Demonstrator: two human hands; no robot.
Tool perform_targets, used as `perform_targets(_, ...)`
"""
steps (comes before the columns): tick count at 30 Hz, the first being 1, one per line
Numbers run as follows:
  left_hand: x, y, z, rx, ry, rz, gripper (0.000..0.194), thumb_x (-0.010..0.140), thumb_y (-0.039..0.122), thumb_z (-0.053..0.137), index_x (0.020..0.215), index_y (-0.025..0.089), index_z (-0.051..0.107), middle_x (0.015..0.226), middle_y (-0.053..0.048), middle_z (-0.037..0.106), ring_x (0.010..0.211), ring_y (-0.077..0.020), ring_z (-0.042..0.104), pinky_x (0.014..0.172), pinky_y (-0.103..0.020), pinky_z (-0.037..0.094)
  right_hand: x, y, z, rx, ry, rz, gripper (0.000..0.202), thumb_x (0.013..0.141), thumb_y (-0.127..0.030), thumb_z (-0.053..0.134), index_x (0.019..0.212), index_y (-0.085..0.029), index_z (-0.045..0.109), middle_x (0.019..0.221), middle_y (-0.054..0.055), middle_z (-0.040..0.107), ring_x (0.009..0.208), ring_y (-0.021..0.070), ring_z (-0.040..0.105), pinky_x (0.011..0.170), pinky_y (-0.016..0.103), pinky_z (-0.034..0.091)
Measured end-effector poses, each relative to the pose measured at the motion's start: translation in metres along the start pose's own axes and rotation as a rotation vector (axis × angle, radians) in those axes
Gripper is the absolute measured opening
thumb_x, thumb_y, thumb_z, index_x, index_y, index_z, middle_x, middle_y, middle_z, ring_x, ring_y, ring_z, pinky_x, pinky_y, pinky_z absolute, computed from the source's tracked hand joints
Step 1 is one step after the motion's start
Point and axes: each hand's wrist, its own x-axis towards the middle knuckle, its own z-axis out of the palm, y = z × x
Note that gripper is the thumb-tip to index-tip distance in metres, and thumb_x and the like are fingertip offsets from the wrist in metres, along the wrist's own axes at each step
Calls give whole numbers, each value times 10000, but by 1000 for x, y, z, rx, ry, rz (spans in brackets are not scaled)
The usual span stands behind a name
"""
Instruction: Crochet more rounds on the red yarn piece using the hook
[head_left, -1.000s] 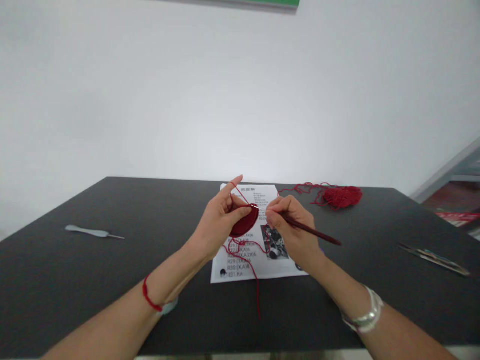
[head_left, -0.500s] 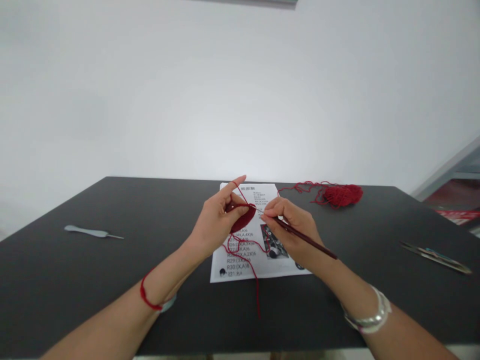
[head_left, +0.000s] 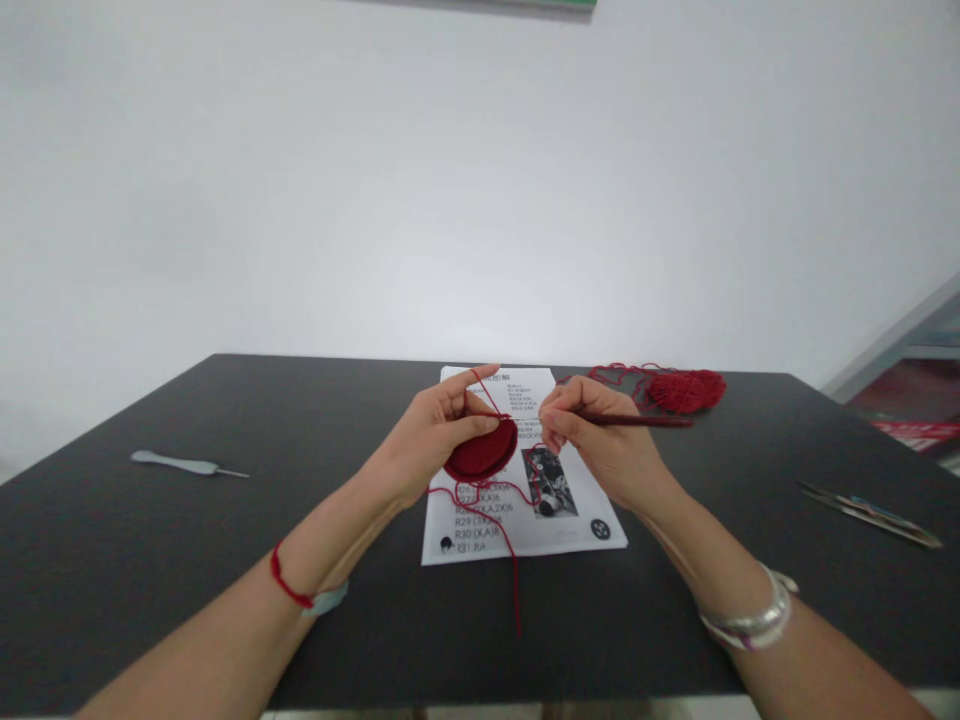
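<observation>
A round, dark red crochet piece (head_left: 484, 452) is pinched at its upper edge by my left hand (head_left: 442, 420). Red yarn runs over the raised left index finger down to that edge. My right hand (head_left: 589, 425) grips a crochet hook (head_left: 641, 420) by its dark reddish-brown handle, which lies nearly level and points right. The thin metal shaft reaches left to the top edge of the piece; its very tip is too small to make out. Loose red yarn (head_left: 512, 545) trails beneath the piece across a printed sheet (head_left: 525, 535).
On the black table (head_left: 300, 410), a grey-handled hook (head_left: 187, 464) lies at the left. A red yarn ball (head_left: 684, 391) sits at the back right, its strands running left. Metal tweezers or snips (head_left: 870, 514) rest near the right edge. A white wall rises behind.
My right hand has turned, swinging the hook from a downward slant to almost level, and shifted slightly right. The crochet piece has tilted, showing more of its round face.
</observation>
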Motion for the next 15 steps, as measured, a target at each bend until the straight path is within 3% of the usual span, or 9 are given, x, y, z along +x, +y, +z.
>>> perform_targets(5,0,-2,1,-110,-41,-79,585,611,112,761,1175,151,608,671,30,659,562,-78,562,566,-208,389,0,2,8,351,4,197,194,702,-207,721,616,-181,548,543,-42,538,487,79,427,452,211,325)
perform_targets(8,1,-5,4,-133,-42,-129,606,607,135,773,1189,154,603,662,25,656,557,-82,570,577,-211,399,-2,7,16,361,28,206,203,727,-235,695,637,-185,520,556,-43,532,484,75,410,447,204,295)
perform_targets(11,2,-7,8,-148,-20,-136,640,610,130,770,1220,146,579,641,30,648,553,-77,562,571,-202,396,-7,15,19,55,80,9,160,797,-238,619,689,-204,506,598,-42,520,491,87,401,462,224,312)
perform_targets(15,0,-6,16,-188,14,-145,648,620,95,757,1236,106,555,594,49,627,517,-62,529,550,-190,389,-13,23,17,-639,49,-444,134,855,-159,530,740,-221,501,700,0,528,632,146,485,586,283,403)
